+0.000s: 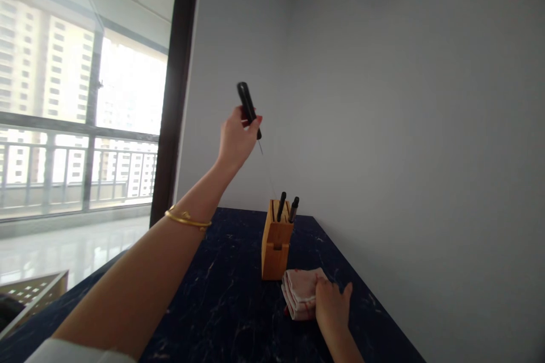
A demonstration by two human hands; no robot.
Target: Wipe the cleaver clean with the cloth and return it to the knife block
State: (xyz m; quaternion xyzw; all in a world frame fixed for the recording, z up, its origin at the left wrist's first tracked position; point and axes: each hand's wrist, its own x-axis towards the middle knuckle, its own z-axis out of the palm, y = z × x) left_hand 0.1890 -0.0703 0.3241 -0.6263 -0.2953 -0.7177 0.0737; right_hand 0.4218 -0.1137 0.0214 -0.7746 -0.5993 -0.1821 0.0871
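My left hand [235,139] is raised high above the table, closed on the black handle of a knife [248,106]. Its thin blade points down toward the wooden knife block [276,244], edge-on and hard to see. Two more black-handled knives [287,208] stand in the block's slots. My right hand [331,305] rests on a folded white cloth with red trim [300,291], lying just right of the block's foot; the fingers lie flat on it. A gold bangle [187,218] circles my left wrist.
The dark blue marbled table [230,300] runs into a corner of grey walls. A dark window frame [176,91] stands at the left, with a balcony railing and tower blocks beyond. A perforated light-coloured crate [32,295] sits low at the left.
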